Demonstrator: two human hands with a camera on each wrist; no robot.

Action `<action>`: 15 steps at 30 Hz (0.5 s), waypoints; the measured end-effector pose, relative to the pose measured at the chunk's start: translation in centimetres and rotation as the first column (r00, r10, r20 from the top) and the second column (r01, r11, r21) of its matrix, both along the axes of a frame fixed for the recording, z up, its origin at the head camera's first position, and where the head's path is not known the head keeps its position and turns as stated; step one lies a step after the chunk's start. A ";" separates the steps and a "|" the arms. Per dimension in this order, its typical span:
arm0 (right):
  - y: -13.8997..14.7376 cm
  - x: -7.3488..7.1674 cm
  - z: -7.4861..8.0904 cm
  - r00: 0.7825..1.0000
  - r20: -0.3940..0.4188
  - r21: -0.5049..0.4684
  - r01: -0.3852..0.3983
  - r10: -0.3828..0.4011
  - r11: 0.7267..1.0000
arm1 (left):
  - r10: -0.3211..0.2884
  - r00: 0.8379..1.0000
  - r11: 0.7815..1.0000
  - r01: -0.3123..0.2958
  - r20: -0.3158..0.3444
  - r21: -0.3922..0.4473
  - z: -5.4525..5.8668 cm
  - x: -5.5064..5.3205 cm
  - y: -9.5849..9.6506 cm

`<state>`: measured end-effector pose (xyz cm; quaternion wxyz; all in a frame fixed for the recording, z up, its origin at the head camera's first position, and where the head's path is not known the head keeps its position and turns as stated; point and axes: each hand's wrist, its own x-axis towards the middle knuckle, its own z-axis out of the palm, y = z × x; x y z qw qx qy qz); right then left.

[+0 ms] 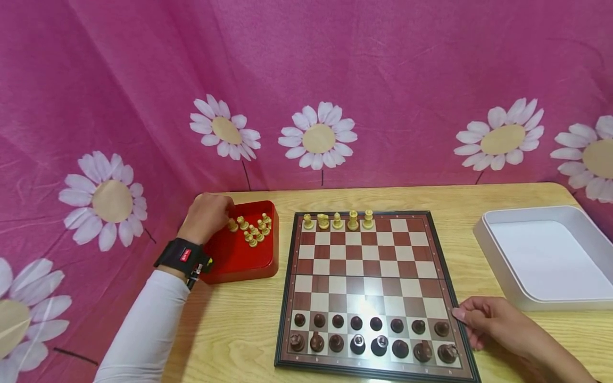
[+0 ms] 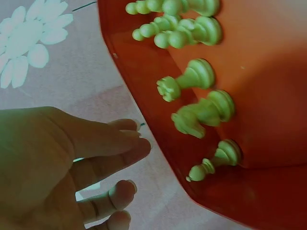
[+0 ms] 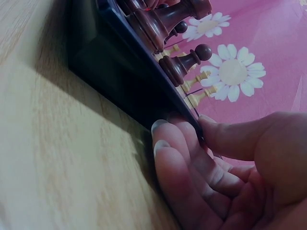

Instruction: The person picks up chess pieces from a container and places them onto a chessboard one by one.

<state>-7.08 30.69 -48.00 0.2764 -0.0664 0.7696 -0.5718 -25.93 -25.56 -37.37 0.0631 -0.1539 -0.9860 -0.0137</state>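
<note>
My left hand (image 1: 208, 214) hangs over the far left side of a red tray (image 1: 230, 260). In the left wrist view its thumb and fingers are loosely bent and hold nothing, just beside the tray's rim. Inside stand cream chess pieces: a bishop (image 2: 216, 160) and knight (image 2: 201, 115) nearest the fingers, a rook (image 2: 187, 79), then several pawns (image 2: 192, 33). My right hand (image 1: 495, 322) grips the right edge of the chessboard (image 1: 362, 254), thumb at the top rim and fingers against the side. A dark pawn (image 3: 184, 64) stands near that thumb.
Several cream pieces (image 1: 337, 221) line the board's far row from its left corner. Two rows of dark pieces (image 1: 357, 343) fill the near side. A white tray (image 1: 551, 255) sits right of the board. Behind the wooden table (image 1: 455, 198) hangs a pink flowered curtain (image 1: 383, 80).
</note>
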 end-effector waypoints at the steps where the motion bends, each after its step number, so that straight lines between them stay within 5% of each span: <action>1: 0.0 0.0 0.0 1.000 -0.002 -0.002 0.002 -0.002 1.000 | 0.003 1.000 1.000 -0.003 -0.002 -0.010 -0.1 0.1 -0.1; 15: 0.0 0.1 0.0 1.000 -0.020 -0.006 0.003 -0.003 1.000 | 0.203 0.971 0.976 -0.190 0.126 -0.105 -0.6 0.3 -0.4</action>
